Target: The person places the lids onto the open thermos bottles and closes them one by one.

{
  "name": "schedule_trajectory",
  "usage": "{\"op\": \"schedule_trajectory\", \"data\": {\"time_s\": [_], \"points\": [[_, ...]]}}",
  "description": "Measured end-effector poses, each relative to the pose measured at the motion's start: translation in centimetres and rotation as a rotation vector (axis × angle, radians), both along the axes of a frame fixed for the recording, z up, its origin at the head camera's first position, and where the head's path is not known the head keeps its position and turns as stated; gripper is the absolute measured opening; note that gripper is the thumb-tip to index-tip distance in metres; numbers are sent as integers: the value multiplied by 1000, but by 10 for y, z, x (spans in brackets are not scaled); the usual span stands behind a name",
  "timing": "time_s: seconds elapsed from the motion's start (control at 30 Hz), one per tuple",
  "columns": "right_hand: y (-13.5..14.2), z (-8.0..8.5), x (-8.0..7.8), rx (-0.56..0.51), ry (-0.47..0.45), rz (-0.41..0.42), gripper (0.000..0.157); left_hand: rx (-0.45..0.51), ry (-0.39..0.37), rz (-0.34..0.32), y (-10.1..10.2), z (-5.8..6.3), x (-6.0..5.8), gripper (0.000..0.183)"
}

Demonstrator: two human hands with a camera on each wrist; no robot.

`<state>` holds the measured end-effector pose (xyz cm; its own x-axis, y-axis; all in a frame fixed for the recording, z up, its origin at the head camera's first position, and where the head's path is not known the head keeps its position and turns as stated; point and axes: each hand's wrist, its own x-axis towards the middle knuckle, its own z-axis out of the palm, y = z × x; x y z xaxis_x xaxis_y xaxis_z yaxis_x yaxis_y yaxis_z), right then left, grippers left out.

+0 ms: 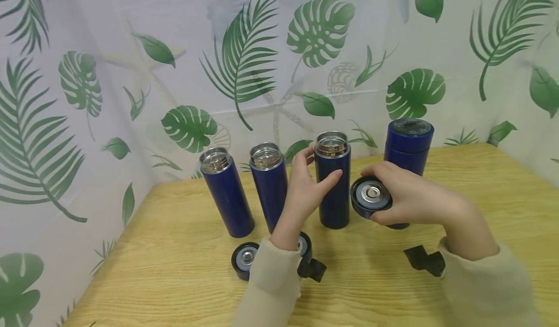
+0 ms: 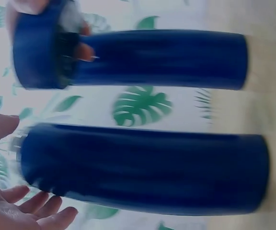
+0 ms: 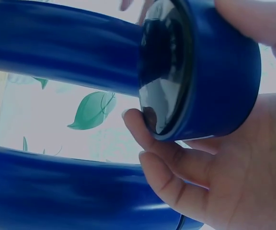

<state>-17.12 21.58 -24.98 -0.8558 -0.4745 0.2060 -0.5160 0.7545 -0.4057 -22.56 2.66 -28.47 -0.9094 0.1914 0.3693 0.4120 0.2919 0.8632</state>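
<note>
I look forward and down from the head; close, sideways wrist views share the cap (image 3: 224,72): left's ten o'clock, right's two.

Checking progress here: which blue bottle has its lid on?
The rightmost blue bottle, partly behind the right hand. It alone is capped; the other three bottles stand open.

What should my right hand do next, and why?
Perhaps lower the round, dark-blue lid in the right hand onto the yellowish wood-grain table, grey underside up: two similar round lids already lie that way near three uncapped, blue cylindrical bottles.
</note>
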Motion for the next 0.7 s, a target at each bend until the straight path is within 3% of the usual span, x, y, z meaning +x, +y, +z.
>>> {"op": "schedule_trajectory", "data": {"time_s": [0.2, 0.4, 0.7], "points": [[1, -3, 0, -9, 20, -16, 62, -17, -57, 31, 8, -24, -15, 72], [-2, -4, -3, -37, 38, -52, 62, -16, -96, -4, 11, -42, -25, 71], [-2, -6, -8, -107, 35, -91, 69, -28, -153, -40, 9, -49, -31, 70]]}}
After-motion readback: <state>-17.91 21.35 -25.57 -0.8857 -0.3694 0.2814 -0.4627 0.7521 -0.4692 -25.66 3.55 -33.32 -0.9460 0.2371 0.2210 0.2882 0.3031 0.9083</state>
